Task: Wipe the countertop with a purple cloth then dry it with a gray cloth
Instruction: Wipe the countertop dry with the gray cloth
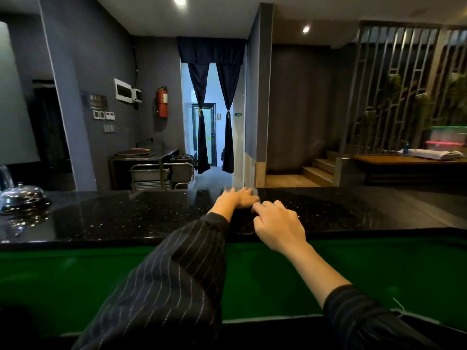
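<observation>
The black speckled countertop (pixel 126 213) runs across the view in front of me. A small gray cloth (pixel 254 192) lies near its far edge, mostly covered by my left hand (pixel 237 198), which presses flat on it with the fingers stretched out. My right hand (pixel 278 223) is just nearer and to the right. Its fingers are curled and its fingertips pinch the cloth's near right corner. Only pale strips of the cloth show around my left fingers. No purple cloth is in view.
A shiny metal dome (pixel 22 195) stands on the counter at the far left. A green surface (pixel 75 274) lies lower, between me and the counter. Beyond the counter are a steel trolley (pixel 161 175), a curtained doorway and wooden steps.
</observation>
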The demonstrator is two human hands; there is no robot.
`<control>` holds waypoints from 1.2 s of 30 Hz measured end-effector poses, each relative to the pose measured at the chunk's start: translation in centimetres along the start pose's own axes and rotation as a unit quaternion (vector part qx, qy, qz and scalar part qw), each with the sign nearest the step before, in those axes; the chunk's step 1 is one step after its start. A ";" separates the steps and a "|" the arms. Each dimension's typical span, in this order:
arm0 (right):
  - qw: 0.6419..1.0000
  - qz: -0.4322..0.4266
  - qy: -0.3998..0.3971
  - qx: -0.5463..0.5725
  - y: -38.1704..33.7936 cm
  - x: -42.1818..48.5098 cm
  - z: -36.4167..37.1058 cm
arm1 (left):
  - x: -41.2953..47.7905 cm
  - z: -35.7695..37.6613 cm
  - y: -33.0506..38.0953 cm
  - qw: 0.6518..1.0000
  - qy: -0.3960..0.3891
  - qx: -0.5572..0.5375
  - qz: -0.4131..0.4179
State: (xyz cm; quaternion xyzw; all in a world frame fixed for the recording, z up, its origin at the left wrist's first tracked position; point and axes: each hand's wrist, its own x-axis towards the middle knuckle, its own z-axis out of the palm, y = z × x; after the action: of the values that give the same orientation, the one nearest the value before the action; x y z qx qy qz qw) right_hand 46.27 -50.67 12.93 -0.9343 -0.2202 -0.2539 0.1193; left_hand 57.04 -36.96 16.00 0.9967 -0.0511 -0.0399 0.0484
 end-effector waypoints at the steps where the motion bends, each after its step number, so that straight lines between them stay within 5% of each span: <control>1: 1.000 0.002 0.008 0.003 -0.1 -0.2 -0.1 | -1.1 0.1 0.3 1.000 -0.004 -0.002 0.019; 4: 1.000 0.011 0.016 0.023 -0.1 -0.8 -0.5 | -4.2 0.2 -2.2 1.000 0.002 -0.022 0.017; 13: 0.999 0.032 -0.023 0.005 -0.3 -0.4 -0.4 | -13.9 0.0 -17.9 0.981 0.045 -0.034 -0.186; 26: 0.996 -0.012 -0.063 0.063 1.6 -1.4 -2.4 | -14.3 1.6 0.9 0.999 0.044 -0.014 -0.005; 28: 0.999 -0.024 -0.025 0.025 4.8 -2.0 -3.4 | -14.1 1.3 -0.9 0.998 0.045 -0.034 -0.031; 31: 0.996 0.069 -0.059 -0.028 10.1 -3.4 -4.2 | -12.6 1.2 -4.5 0.992 0.053 -0.019 -0.109; 36: 0.993 0.078 -0.051 -0.069 11.1 -3.7 -3.0 | -8.6 0.9 -3.5 0.982 0.063 -0.018 -0.178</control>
State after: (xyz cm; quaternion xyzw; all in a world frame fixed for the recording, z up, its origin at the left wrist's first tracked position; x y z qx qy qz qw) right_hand 47.35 -62.65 12.26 -0.9663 -0.1344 -0.2104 0.0628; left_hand 48.80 -32.65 15.38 0.9894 0.1307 0.0143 0.0619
